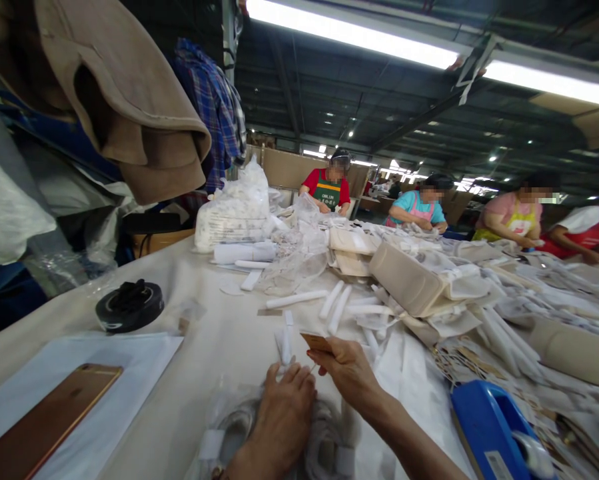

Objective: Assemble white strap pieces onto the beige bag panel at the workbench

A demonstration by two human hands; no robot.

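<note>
Near the front edge of the table, my left hand (pixel 286 413) is curled low, its fingers drawn together over something hidden beneath them. A white strip (pixel 288 333) extends past its fingertips. Just to the right, my right hand (pixel 348 370) pinches a small brown cardboard tag (pixel 316 342) between thumb and fingers. A thin string seems to run from the tag area toward my left hand. Under and around my wrists lie coiled pale straps (pixel 324 437) in clear plastic, partly covered by my left hand.
A phone (pixel 54 420) rests on white paper (pixel 154 347) at left, below a black tape roll (pixel 129 305). A blue tape dispenser (pixel 494 427) stands at right. Beige bags (pixel 406 277), white tubes (pixel 296 299) and a stuffed plastic bag (pixel 234 210) crowd the table. Several co-workers (pixel 329 190) are beyond.
</note>
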